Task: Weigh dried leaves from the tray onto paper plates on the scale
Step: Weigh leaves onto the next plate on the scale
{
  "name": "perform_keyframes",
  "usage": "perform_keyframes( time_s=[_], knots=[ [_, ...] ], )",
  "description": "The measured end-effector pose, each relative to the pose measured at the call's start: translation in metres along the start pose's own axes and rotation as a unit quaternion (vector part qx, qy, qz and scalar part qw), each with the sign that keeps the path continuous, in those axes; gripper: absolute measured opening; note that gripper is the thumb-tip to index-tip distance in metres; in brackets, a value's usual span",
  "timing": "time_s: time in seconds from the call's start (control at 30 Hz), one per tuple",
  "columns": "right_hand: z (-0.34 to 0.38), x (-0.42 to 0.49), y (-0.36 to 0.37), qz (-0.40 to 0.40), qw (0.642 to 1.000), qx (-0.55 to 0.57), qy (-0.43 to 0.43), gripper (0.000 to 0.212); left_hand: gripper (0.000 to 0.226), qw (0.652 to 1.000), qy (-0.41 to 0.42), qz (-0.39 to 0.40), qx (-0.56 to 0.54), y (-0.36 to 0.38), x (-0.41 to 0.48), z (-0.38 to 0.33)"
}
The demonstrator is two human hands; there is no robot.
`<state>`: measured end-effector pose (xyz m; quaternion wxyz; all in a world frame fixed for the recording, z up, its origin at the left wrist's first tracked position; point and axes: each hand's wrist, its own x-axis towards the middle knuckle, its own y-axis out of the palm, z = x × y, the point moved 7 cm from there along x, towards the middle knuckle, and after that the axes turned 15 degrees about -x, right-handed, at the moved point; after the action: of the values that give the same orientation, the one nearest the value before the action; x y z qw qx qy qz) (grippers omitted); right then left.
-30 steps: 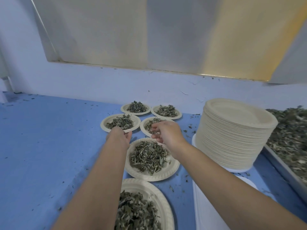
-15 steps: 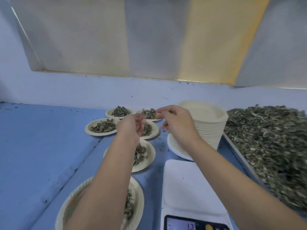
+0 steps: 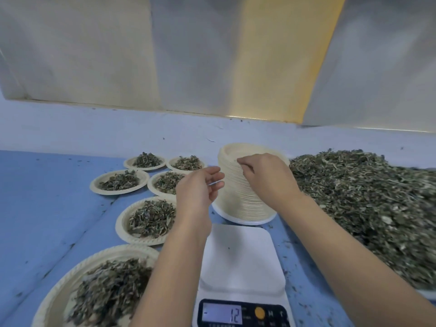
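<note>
Head view: right fingers (image 3: pixel 245 160) pinch upright plate stack (image 3: pixel 236 197) at rim; left fingers (image 3: pixel 212 172) apart.

A blue table cover (image 3: pixel 47 197) lies flat, with one crease running slantwise at the left. Behind it stands a pale wall band (image 3: pixel 94 128). Above that hang dull grey panels (image 3: pixel 94 55), one of them yellow (image 3: pixel 283 67).

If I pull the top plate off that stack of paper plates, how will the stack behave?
The stack of paper plates is tall and narrows toward its foot, so a sideways tug may tip it. The plates nest tightly, so several may lift together. Their thin rims probably flex under the right hand.
</note>
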<state>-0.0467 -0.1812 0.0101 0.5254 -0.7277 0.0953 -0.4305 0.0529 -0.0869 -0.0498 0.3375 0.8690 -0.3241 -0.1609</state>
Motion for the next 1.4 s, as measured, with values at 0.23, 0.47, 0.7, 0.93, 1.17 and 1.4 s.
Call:
perform_keyframes(
  time_s=[0.23,0.47,0.7,0.93,1.17,1.4],
  knots=[
    [0.0,0.005,0.005,0.002,0.999,-0.037,-0.011,0.032,0.024,1.0,-0.01,-0.003,-0.003,-0.001,-0.002,0.0],
    [0.0,0.009,0.01,-0.013,0.999,-0.032,-0.002,0.029,0.025,1.0,-0.019,0.0,0.004,-0.002,-0.005,0.002],
    [0.001,0.011,0.011,-0.032,0.999,-0.008,0.002,0.029,0.025,1.0,-0.022,0.007,0.008,-0.001,-0.006,0.005],
    [-0.001,0.014,0.004,-0.066,0.998,-0.001,0.01,0.03,0.026,1.0,-0.025,0.003,0.003,-0.003,-0.004,0.005],
    [0.013,-0.007,-0.011,-0.169,0.982,0.049,-0.061,0.032,0.022,1.0,-0.011,0.002,0.011,-0.002,-0.002,0.007],
    [0.051,-0.047,-0.022,-0.264,0.946,0.098,-0.161,0.029,0.024,0.999,0.038,-0.006,-0.035,-0.003,-0.001,-0.001]
  ],
)
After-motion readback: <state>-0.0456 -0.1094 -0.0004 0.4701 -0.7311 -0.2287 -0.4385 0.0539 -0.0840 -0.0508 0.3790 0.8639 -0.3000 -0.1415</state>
